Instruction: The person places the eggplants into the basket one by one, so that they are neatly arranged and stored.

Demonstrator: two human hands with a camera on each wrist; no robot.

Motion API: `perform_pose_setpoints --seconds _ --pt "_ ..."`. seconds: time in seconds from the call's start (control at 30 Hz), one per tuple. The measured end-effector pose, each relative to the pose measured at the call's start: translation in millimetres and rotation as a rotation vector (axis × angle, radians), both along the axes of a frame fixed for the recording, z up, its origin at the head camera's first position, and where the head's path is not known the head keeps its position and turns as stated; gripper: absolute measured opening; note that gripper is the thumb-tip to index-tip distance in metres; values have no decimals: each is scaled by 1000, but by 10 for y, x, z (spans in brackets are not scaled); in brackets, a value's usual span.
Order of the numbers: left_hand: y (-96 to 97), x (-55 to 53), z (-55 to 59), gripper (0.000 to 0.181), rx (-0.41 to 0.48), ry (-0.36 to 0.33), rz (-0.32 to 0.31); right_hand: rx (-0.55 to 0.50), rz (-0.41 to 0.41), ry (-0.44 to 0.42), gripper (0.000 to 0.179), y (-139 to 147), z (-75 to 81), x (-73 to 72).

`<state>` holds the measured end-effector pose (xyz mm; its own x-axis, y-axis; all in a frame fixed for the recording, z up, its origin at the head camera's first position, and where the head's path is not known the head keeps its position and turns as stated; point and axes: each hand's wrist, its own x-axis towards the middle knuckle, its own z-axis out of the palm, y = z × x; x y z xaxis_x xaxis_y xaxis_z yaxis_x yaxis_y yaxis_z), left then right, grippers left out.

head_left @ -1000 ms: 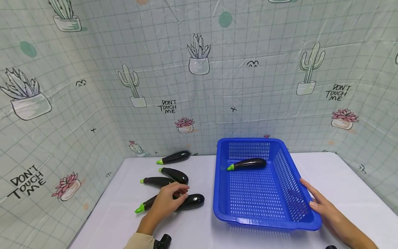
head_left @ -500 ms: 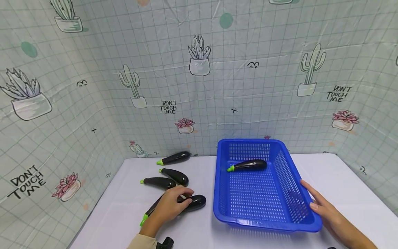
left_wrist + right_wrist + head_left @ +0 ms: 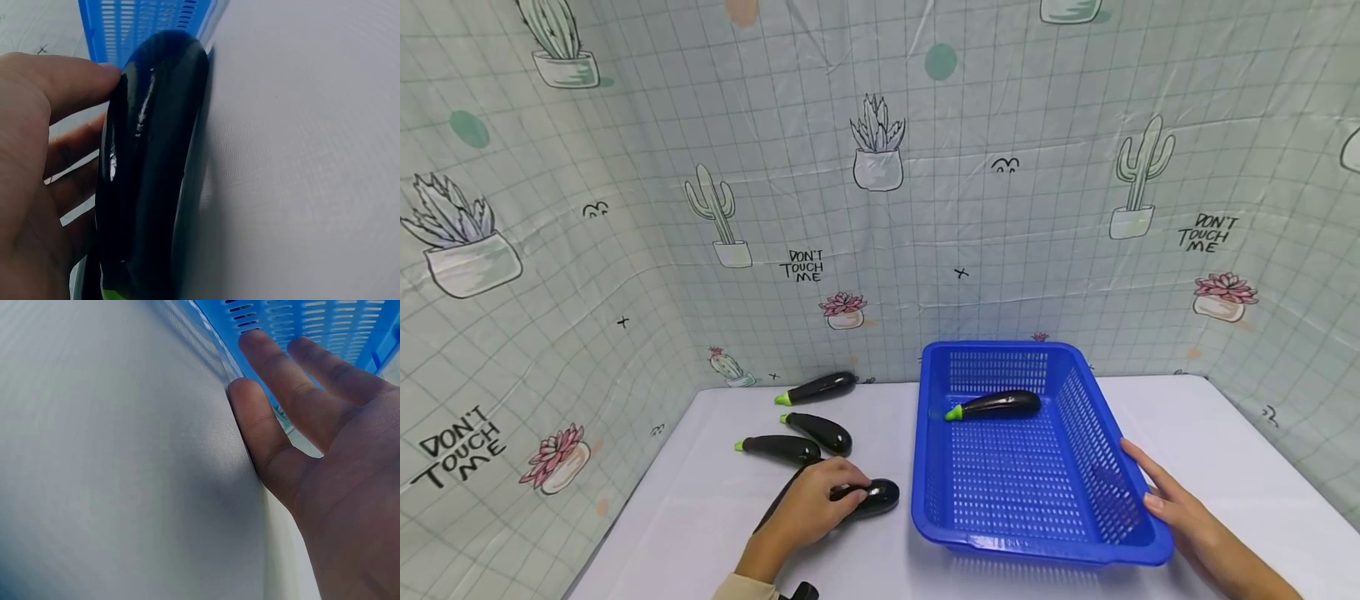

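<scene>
My left hand point(image 3: 812, 504) grips a glossy black eggplant point(image 3: 883, 497) lying on the white table, left of the blue basket. In the left wrist view the thumb presses on one side of this eggplant point(image 3: 150, 156), and the other fingers reach behind it. Part of another eggplant point(image 3: 772, 507) shows beneath the left wrist, its stem end covered. On the right, my right hand point(image 3: 1187, 512) rests with extended fingers against the outside of the blue perforated basket point(image 3: 1045, 546). Inside the basket lies one eggplant point(image 3: 1003, 404) with a green stem.
Farther back on the left lie a lower eggplant point(image 3: 781, 448), a middle eggplant point(image 3: 823, 432) and a rear eggplant point(image 3: 823, 387). A patterned cloth wall point(image 3: 925, 217) encloses the back and sides. White tabletop point(image 3: 1165, 408) shows right of the basket.
My left hand has moved slightly right and settled on the front eggplant. The eggplant beside it has swung its green stem toward me, under the wrist. My right hand stays at the basket.
</scene>
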<state>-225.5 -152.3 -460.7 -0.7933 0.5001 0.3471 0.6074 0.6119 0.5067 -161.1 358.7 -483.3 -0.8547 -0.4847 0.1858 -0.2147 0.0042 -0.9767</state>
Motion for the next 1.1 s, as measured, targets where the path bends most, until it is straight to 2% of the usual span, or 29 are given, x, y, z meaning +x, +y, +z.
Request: perform_pose_setpoints --seconds 0.33,0.5,0.8,1.1 --pt "19 23 -17 21 -62 -1 2 -3 -4 6 63 -17 0 16" --pt "27 29 -19 24 -61 -6 -3 -1 -20 2 63 -19 -4 14" --pt "30 22 -29 25 -52 -29 -5 -6 0 -35 62 -11 0 9" --pt "39 18 -51 30 -75 -30 -17 20 -28 -42 63 -2 -16 -2"
